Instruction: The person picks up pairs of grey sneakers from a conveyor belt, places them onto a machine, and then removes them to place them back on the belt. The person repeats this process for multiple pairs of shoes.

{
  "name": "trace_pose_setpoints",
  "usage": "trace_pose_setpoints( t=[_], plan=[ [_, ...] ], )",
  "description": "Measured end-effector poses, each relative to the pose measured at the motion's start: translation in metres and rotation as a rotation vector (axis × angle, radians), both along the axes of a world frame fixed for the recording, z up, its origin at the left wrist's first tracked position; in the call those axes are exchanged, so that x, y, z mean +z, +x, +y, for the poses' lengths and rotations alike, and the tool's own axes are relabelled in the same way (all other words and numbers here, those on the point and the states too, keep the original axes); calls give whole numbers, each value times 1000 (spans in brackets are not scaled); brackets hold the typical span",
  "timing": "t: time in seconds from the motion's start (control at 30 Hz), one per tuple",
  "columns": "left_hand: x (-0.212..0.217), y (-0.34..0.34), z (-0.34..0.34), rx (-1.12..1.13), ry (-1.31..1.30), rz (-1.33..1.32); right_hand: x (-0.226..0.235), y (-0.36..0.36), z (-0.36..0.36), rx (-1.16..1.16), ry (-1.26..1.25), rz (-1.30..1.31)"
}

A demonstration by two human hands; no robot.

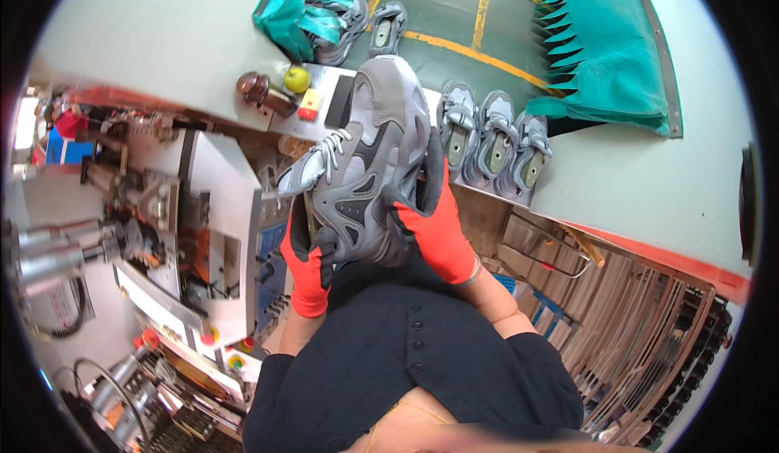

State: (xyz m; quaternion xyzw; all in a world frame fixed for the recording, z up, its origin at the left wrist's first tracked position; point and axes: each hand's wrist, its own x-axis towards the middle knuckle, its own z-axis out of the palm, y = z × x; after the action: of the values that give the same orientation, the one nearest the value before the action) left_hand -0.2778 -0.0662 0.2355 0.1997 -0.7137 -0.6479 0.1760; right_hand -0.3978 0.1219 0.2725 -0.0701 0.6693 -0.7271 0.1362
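Observation:
A grey sneaker (369, 157) with white laces is held up in front of me, its toe pointing away and its side turned upward. My left hand (304, 254), in a red glove with a dark palm, is closed on the shoe near its heel and collar. Along the sole side, my right hand (430, 217) in a matching glove grips the same shoe; its fingers are partly behind it. Just beyond, to the right, several similar grey sneakers (495, 140) stand in a row at the edge of the green conveyor belt (442, 15).
Green fringed curtains (608, 55) hang on both sides of the belt. More sneakers (388, 29) sit at its far left. A yellow-green fruit (297, 79) and a brown jar (264, 92) stand left of the shoe. Machinery (219, 234) fills my left; a slatted rack (633, 323) is at right.

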Motion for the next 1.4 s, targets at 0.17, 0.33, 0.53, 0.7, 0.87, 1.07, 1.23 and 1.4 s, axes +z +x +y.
trace_pose_setpoints(
  t=[0.17, 0.33, 0.53, 0.7, 0.87, 1.07, 1.23, 1.4],
  plan=[
    [8, -104, -30, -174, -43, 10, -10, -88, -10, -32, 264, 185],
    [-2, -169, -44, -239, -128, 8, -47, -151, -14, 1, -104, -281],
    [-6, -234, -30, -516, -808, 50, -121, -177, -18, -110, -223, -125],
    [-61, -257, -30, -263, 76, -302, -143, -182, 14, -106, -466, -479],
    [-132, -260, -19, -235, -110, -462, -173, -132, 58, -313, 811, -184],
    [-173, -248, 18, -540, -685, -420, -246, -113, 64, -150, 982, -420],
    [-188, -268, 20, -597, -577, -543, -215, -168, 71, -274, 773, -518],
    [-133, -359, 27, -359, -269, -570, -220, -243, 99, -528, -176, -478]
  ],
)
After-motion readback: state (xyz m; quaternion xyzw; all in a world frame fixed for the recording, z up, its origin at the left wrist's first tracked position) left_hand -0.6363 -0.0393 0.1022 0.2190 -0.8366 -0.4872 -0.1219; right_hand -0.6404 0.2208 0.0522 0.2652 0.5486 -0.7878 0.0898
